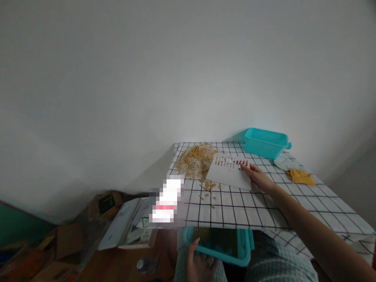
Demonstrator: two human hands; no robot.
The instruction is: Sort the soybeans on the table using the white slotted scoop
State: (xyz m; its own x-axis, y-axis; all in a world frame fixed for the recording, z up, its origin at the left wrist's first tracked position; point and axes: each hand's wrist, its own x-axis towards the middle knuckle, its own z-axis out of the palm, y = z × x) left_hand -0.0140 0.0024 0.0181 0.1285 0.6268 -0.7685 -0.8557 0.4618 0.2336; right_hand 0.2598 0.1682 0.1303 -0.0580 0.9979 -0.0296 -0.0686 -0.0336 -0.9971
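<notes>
My right hand [258,176] reaches out over the checked tablecloth [264,207] and grips the right edge of a white slotted plastic scraper [227,172]. The scraper lies flat next to a pile of yellow beans [195,160] at the table's far left; loose beans [210,188] are scattered in front of it. My left hand [196,262] is below the table's near edge, fingers curled over the rim of a teal basket [219,254] that rests on my lap and holds some beans.
A second teal tub [266,143] stands at the back of the table by the wall. A yellow cloth [301,177] lies to its right. On the floor to the left are cardboard boxes [69,239], papers and a bottle [145,266].
</notes>
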